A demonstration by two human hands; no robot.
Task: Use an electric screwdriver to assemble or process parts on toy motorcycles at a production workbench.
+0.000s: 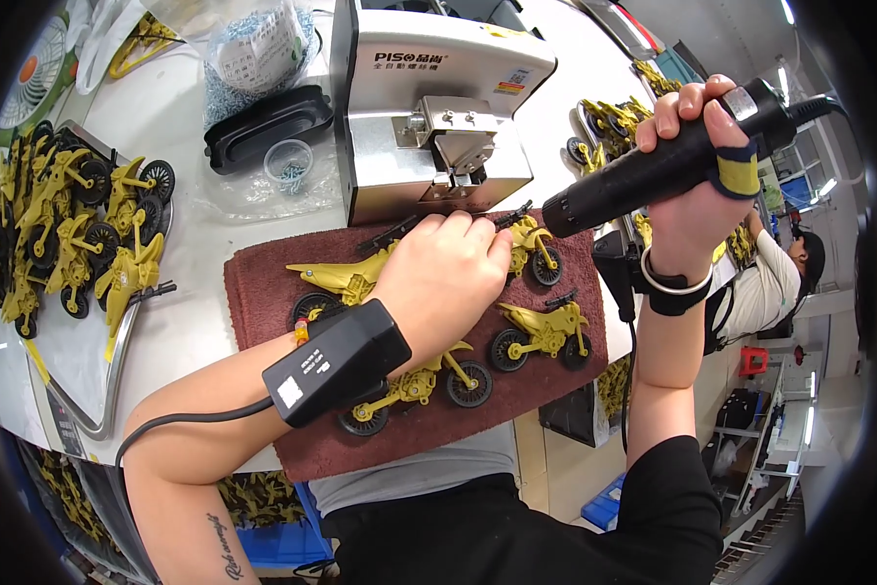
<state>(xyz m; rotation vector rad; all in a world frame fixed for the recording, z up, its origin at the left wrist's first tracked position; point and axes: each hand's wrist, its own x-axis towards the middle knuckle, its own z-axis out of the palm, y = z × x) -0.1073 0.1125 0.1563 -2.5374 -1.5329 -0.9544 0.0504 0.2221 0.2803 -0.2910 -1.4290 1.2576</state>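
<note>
With right hand (694, 203) clasping the electric screwdriver (633, 180) and left hand (443, 278) hiding its hold, brace the toy motorcycle (336, 278) before the screw feeder (389, 90).

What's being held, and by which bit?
The right grip holds the black screwdriver near its cable end. I can't tell whether the left grip holds a toy motorbike.
</note>
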